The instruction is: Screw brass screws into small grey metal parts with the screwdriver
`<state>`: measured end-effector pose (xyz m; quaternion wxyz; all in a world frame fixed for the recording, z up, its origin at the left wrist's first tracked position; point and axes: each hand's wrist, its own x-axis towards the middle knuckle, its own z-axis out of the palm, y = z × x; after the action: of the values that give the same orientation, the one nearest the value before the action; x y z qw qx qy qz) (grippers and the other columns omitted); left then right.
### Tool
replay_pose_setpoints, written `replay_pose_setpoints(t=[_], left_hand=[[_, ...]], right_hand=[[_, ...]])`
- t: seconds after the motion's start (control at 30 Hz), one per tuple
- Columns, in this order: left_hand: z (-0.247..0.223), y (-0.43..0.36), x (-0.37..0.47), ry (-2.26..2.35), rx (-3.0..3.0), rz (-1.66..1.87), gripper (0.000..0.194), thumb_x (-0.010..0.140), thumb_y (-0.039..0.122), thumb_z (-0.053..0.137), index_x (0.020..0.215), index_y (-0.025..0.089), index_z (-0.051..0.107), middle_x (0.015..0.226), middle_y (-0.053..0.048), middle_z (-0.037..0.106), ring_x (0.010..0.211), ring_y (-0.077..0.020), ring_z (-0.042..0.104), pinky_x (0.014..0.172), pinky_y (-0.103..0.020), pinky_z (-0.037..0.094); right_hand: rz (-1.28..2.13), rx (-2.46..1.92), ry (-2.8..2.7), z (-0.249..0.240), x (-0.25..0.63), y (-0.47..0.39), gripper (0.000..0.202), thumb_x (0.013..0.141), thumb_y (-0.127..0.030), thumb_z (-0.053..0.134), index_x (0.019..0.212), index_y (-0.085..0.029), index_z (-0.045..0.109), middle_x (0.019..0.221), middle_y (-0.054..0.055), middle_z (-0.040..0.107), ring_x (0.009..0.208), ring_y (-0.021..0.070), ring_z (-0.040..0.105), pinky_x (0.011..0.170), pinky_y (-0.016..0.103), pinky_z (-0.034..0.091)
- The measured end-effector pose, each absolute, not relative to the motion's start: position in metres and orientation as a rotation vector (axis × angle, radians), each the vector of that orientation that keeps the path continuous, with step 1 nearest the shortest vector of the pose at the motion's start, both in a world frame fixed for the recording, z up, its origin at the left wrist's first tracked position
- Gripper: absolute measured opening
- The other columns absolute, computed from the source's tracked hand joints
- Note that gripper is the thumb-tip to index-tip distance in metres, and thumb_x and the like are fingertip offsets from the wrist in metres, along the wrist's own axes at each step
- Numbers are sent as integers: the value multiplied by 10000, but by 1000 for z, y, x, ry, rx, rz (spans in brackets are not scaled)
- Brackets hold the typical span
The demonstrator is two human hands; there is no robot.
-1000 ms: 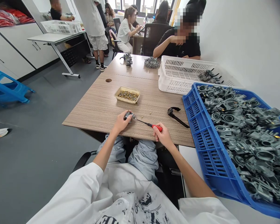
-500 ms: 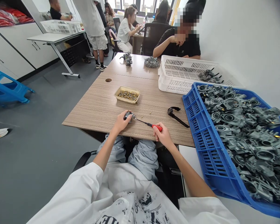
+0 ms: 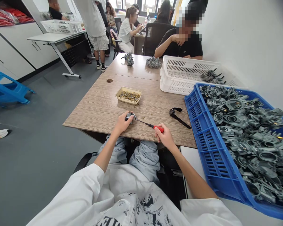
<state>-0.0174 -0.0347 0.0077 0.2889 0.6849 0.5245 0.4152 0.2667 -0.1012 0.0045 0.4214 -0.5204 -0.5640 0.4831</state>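
My left hand (image 3: 123, 122) is closed around a small grey metal casting (image 3: 131, 115), which looks like a carburetor body, resting on the table. In my right hand (image 3: 163, 134) is a screwdriver (image 3: 158, 128) with a red and black handle. Its thin shaft points left, and the tip meets the casting's right side; the exact contact is too small to make out. Two small brass pieces (image 3: 152, 113) lie on the wood just beyond the shaft. Behind my left hand stands a cream tray (image 3: 119, 98) of small brass parts.
At my right, a blue crate (image 3: 204, 150) is heaped with grey metal castings. Beyond it sits a white crate (image 3: 171, 84) with several castings. A black wristwatch (image 3: 175, 115) lies on the table (image 3: 96, 106). Across the table a person in black (image 3: 191, 44) sits.
My hands, the casting and the screwdriver hold the same place. In the background, the person at the far left has shifted slightly.
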Motion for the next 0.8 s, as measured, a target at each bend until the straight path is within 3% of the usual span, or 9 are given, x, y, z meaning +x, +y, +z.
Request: replay_pose_setpoints(t=[0.8], left_hand=[[8, -35, -17, 1408, 1833, 1108, 366, 1019, 479, 522, 1199, 210, 694, 1135, -77, 775, 1061, -244, 714, 983, -349, 534]], right_hand=[[1205, -1291, -1418, 1, 268, -100, 345, 965, -581, 657, 947, -262, 529, 644, -41, 633, 422, 129, 512, 375, 233, 444]])
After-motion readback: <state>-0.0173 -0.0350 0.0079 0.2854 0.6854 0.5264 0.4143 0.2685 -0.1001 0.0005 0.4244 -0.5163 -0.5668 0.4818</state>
